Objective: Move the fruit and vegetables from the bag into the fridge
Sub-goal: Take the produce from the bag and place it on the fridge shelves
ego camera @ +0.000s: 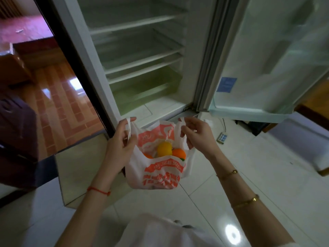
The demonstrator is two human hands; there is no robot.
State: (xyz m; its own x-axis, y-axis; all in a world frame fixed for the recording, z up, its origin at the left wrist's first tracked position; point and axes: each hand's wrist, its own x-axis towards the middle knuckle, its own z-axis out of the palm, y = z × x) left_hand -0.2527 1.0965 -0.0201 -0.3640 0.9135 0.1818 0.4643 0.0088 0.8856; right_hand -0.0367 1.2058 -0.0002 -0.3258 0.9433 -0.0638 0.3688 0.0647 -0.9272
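Observation:
A white plastic bag [161,177] with orange print hangs in front of me, held wide at the top. My left hand [118,148] grips its left handle and my right hand [197,135] pinches its right handle. Inside the bag lie a yellow fruit [164,148] and an orange fruit [179,153], with another orange piece [148,155] partly hidden at the left. The fridge [142,56] stands straight ahead with its door [267,56] swung to the right. Its glass shelves are bare, and a greenish drawer [142,88] sits at the bottom.
A white power strip [222,137] with a cable lies on the white tiled floor to the right of the bag. A dark cabinet [16,139] stands at the left, beside a doorway onto a reddish wooden floor. A low tiled step [80,172] runs under the fridge's left side.

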